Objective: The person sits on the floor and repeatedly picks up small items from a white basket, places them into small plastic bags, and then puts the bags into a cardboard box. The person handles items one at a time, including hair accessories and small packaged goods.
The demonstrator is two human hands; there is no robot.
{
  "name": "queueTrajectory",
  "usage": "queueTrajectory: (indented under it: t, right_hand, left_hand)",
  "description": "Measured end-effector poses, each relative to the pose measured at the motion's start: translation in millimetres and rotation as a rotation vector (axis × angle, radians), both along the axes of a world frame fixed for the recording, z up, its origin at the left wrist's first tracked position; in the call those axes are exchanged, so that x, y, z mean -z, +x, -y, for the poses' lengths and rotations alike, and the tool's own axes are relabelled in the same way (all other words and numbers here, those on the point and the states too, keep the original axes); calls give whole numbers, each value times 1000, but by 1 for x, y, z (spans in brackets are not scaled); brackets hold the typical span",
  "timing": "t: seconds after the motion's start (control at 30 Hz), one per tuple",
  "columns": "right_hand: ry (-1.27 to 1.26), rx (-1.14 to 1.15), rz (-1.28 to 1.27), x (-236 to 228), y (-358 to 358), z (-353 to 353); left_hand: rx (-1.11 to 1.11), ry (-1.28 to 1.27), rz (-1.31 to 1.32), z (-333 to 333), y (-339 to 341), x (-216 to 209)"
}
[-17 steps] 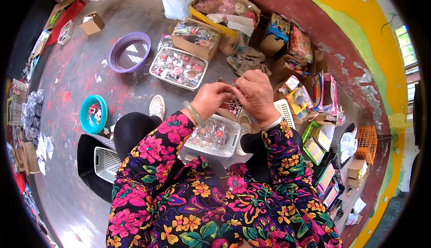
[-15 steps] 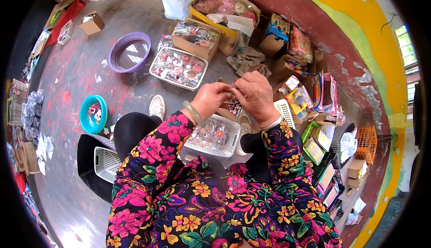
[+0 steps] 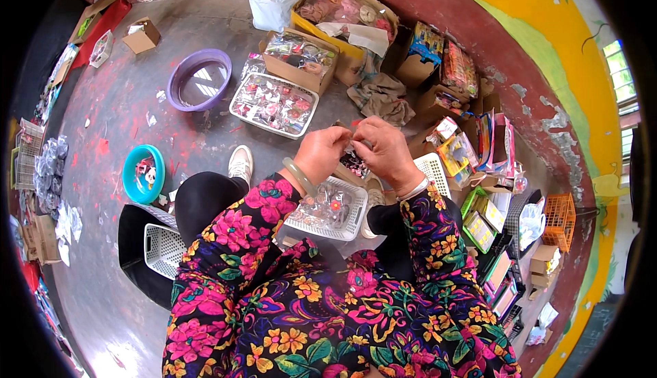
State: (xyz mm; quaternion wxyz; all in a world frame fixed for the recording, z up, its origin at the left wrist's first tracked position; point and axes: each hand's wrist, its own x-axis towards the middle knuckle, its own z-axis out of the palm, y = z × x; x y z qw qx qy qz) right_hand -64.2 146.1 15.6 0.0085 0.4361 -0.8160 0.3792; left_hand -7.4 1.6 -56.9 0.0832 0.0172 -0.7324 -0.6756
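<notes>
My left hand [image 3: 319, 153], with a pale bangle at its wrist, is closed in a pinch in front of me. Close beside it, my right hand [image 3: 384, 151] has its fingers bent and pinched too. Fingertips meet around something too small to make out. Under the hands, partly hidden, lie small dark and pink pieces [image 3: 353, 165] in a cardboard box. Nearer to me, between my legs, a white plastic basket [image 3: 330, 231] holds several clear-wrapped pieces, one with a red flower shape.
Ahead stands a white basket [image 3: 237, 114] of wrapped trinkets beside a cardboard box [image 3: 295, 71] of packets. A purple basin [image 3: 172, 97] and a turquoise basin [image 3: 128, 176] are to the left. Crowded boxes, a green basket [image 3: 472, 197] and an orange crate [image 3: 560, 220] line the right.
My right hand has dropped slightly and turned, its fingers still bent. My left hand has barely moved, and the two remain close together.
</notes>
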Motion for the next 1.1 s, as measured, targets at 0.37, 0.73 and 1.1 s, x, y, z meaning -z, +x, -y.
queueTrajectory:
  t: [0.37, 0.73, 1.1]
  right_hand:
    - [-45, 91, 374, 10, -4, -4]
    - [-211, 189, 638, -3, -14, -14]
    - [-126, 206, 694, -4, -17, -18]
  left_hand:
    - [78, 22, 121, 1, 3, -7]
    - [135, 313, 444, 11, 4, -29]
    - [95, 202, 340, 11, 1, -14]
